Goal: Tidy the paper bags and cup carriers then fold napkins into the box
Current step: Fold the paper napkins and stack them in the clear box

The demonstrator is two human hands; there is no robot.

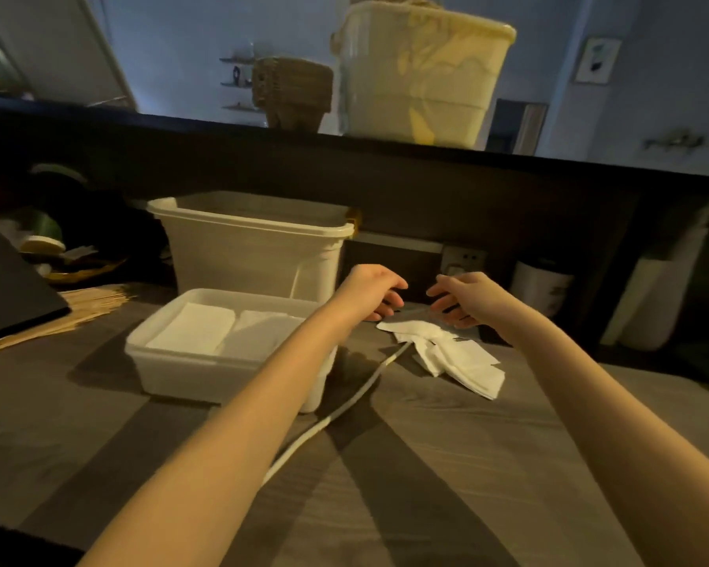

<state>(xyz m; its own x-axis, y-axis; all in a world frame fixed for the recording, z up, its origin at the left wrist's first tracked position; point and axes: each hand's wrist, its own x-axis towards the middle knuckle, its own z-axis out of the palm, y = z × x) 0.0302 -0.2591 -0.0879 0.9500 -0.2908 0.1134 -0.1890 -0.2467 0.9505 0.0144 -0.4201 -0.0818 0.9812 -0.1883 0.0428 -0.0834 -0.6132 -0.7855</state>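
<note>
Now, with your left hand (375,292) and right hand (461,296) loosely curled, holding nothing, above the far end of the crumpled white paper napkins (447,354), pinch one corner each, right of the shallow white plastic box (173,362).

Counted: two hands, left hand (375,290) and right hand (465,296); three plastic containers, namely low box (173,362), tall bin (238,255), upper-ledge bin (422,75); two folded napkin stacks (205,327) in the box; one loose napkin pile (455,358); one white cable (336,415); one carrier stack (291,88).
</note>
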